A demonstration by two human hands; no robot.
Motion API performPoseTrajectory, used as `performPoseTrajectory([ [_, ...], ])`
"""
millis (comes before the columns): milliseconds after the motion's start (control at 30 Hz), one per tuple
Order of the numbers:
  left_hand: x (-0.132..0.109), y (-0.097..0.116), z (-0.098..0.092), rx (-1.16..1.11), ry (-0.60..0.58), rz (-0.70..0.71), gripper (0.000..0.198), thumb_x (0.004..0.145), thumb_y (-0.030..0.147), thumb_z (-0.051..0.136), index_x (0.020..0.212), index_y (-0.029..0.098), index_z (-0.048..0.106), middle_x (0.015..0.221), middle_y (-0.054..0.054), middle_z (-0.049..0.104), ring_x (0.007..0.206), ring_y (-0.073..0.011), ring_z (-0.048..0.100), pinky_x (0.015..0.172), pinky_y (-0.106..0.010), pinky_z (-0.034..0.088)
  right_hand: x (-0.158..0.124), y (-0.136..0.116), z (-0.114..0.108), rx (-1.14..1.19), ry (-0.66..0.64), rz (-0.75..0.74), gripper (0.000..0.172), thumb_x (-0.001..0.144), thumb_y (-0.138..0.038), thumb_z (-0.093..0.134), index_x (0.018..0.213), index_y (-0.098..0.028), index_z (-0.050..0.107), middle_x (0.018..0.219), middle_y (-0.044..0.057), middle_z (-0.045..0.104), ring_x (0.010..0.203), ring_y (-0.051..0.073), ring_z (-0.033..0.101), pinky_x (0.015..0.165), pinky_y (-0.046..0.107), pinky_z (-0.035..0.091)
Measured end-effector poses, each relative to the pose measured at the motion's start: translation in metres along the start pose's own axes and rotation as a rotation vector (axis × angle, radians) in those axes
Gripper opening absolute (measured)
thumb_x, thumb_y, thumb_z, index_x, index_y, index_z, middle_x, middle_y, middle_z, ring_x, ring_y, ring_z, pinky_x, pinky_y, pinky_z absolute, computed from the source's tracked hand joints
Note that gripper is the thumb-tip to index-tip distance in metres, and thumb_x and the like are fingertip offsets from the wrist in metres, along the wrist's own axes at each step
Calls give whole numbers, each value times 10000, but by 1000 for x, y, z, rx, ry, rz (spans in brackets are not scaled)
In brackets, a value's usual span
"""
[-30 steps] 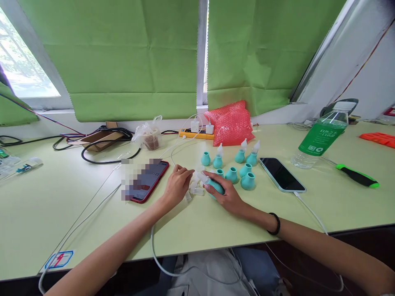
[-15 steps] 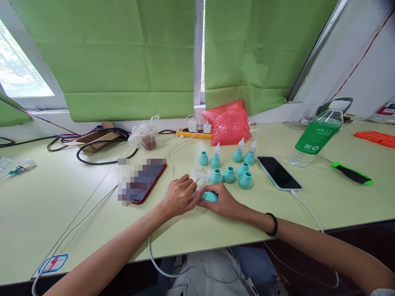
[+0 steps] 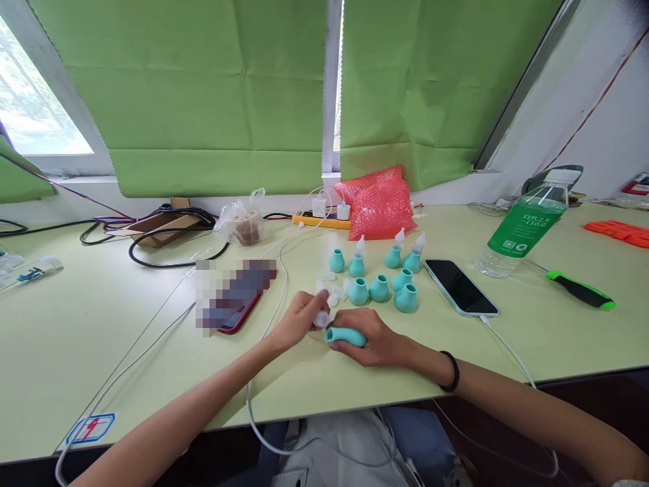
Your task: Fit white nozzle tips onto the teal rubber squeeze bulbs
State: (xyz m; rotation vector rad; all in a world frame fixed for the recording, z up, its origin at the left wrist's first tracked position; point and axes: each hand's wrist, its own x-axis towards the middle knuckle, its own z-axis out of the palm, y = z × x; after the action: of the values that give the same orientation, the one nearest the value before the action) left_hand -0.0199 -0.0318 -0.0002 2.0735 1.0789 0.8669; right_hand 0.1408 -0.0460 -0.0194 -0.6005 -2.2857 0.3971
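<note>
A teal, rubbery bulb with a hollow neck (image 3: 349, 336) lies sideways in the right hand (image 3: 378, 337), whose fingers wrap it just above the pale table (image 3: 284, 399). From where I stand, its long axis runs roughly left to right, the open mouth facing the left hand (image 3: 298, 318), which is the nearer to that opening. The left hand pinches a small translucent plastic piece (image 3: 321, 319), just beside the mouth and apart from it. Beyond both hands lie loose translucent plastic pieces (image 3: 334, 295), with upright teal bulbs (image 3: 378, 288) to their right.
</note>
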Motion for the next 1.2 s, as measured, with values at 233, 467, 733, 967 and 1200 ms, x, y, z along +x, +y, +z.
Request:
performPoseTrajectory([
  [233, 7, -17, -7, 626, 238, 211, 373, 846, 367, 261, 678, 140, 505, 661, -41, 499, 665, -155, 439, 614, -295, 374, 3, 5, -7, 10, 329, 119, 136, 732, -302, 514, 806, -188, 509, 721, 20, 589, 663, 133, 545, 636, 258, 435],
  [467, 6, -35, 7, 721, 130, 210, 355, 844, 355, 296, 1146, 189, 383, 1062, -112, 489, 967, -212, 439, 752, -387, 399, 5, 12, -9, 2, 416, 162, 191, 792, -332, 418, 843, -187, 531, 786, 46, 567, 745, 163, 532, 689, 304, 440],
  [733, 2, -29, 2, 807, -111, 281, 555, 809, 492, 273, 1297, 254, 162, 1324, -112, 285, 1151, -269, 326, 868, -434, 313, 33, 41, -89, -284, 671, 109, 228, 768, -365, 471, 880, -204, 588, 774, 38, 479, 705, 148, 493, 608, 282, 417],
  [967, 3, -33, 7, 871, -65, 175, 566, 821, 490, 224, 1302, 196, 169, 1338, -151, 242, 1183, -286, 292, 864, -432, 308, 37, 97, -113, -523, 169, 279, 225, 695, -372, 550, 698, -160, 625, 684, 24, 535, 606, 121, 494, 543, 241, 380],
  [1200, 4, -35, 10, 882, -25, 121, 522, 829, 463, 230, 1297, 235, 192, 1332, -122, 271, 1176, -298, 301, 881, -452, 293, 27, 109, -98, -590, -114, 293, 245, 711, -328, 518, 836, -142, 615, 793, 64, 614, 707, 168, 556, 638, 257, 407],
])
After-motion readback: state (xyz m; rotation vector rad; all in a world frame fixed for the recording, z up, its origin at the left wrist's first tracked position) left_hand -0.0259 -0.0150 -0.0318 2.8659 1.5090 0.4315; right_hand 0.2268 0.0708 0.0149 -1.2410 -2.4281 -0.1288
